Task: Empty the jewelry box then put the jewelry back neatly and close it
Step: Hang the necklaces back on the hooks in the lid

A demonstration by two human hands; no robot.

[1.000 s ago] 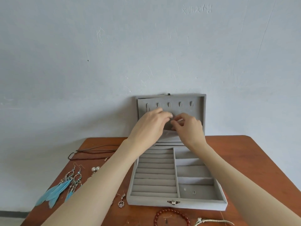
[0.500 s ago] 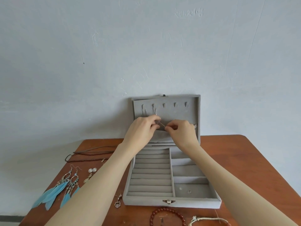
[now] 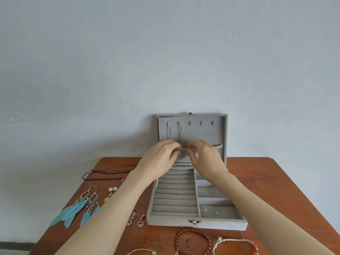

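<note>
**Q:** Pale plaster wall [image 3: 165,52] behind, wooden table [image 3: 276,190] below; why does the jewelry box [image 3: 193,223] stand against the wall?

**A:** Likely so its raised lid [image 3: 191,131] stays upright; two thin chains [image 3: 179,133] hang from the hooks at the lid's left side; the other hooks look bare.

**Q:** And the hands?

**A:** Left hand [image 3: 158,159] and right hand [image 3: 206,159] meet at the lid's elastic pocket [image 3: 219,145], fingers curled and pinching its edge; by my reading, to tuck the chain ends in so they cannot swing when the box closes.

**Q:** How far along is the job?

**A:** Early in the refilling, it seems; blue feather earrings [image 3: 77,208], pearl studs [image 3: 112,189] and a dark cord necklace [image 3: 106,173] lie left of the box; a red bead bracelet [image 3: 192,242] waits near its front; two small studs [image 3: 210,211] sit in the near right compartment.
</note>
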